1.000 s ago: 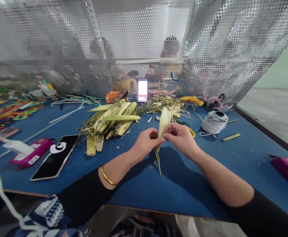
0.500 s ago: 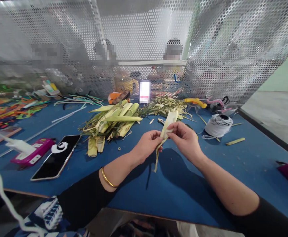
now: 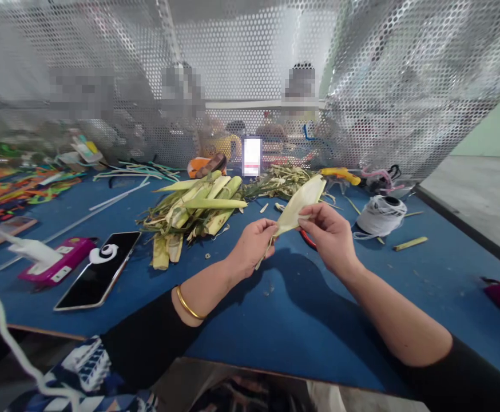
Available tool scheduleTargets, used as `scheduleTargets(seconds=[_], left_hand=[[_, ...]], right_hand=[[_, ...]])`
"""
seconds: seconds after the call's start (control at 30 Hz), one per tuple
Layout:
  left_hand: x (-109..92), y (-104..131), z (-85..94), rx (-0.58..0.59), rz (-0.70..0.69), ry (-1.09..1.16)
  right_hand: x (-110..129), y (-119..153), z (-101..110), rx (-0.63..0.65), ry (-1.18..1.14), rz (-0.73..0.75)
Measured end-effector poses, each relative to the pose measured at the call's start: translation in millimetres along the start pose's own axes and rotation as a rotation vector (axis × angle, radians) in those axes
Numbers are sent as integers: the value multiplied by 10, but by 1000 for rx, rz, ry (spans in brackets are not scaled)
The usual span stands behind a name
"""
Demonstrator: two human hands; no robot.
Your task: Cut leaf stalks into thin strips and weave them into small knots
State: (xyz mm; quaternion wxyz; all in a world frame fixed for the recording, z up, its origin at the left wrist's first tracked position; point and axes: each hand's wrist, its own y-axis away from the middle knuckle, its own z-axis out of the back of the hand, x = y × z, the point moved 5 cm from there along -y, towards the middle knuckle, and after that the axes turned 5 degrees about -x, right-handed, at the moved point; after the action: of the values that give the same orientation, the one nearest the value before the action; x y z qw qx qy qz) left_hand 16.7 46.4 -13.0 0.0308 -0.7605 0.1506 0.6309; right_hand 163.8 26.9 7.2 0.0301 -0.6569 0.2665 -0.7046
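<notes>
Cream husk [image 3: 300, 201]: we hold it between both hands above the table, its broad end slanting up and away to the right, its narrow tail poking out below our left fingers.
Left hand [image 3: 253, 246]: we have thumb and fingertips pinched together around the husk's narrow part; a gold bracelet [image 3: 186, 308] circles the wrist.
Right hand [image 3: 329, 236]: we grip the husk's right edge between thumb and fingers, the hand only slightly open.
Red curved piece [image 3: 308, 239]: we see it just beside our right fingers, mostly hidden by them.
Husk pile [image 3: 202, 206]: we have this green and yellow heap left of our hands, with ragged ends spilling toward us.
Shredded heap [image 3: 282, 179]: we find these dry strips beyond the husk, near the perforated panel [image 3: 250, 46].
White twine spool [image 3: 381, 217]: we have it right of our right hand, with a short stalk [image 3: 411, 244] near it.
Black phone [image 3: 89, 283]: we see it lying flat at left, a white ringed object [image 3: 103, 254] resting on it, beside a purple power strip [image 3: 75, 252].
Blue table [image 3: 241, 329]: we work over its front part.
</notes>
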Motion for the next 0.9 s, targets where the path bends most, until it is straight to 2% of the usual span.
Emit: scheduleTargets(seconds=[0.17, 0.37, 0.6, 0.9], left_hand=[[20, 38, -29, 159, 6, -35], [59, 87, -35, 256, 83, -136], [58, 90, 20, 145, 83, -253], [0, 91, 27, 116, 25, -303]], right_hand=[[-42, -36, 17, 8, -58, -70], [-72, -21, 31, -43, -149, -152], [-90, -80, 108, -118, -159, -113], [-16, -175, 250, -217, -123, -1]])
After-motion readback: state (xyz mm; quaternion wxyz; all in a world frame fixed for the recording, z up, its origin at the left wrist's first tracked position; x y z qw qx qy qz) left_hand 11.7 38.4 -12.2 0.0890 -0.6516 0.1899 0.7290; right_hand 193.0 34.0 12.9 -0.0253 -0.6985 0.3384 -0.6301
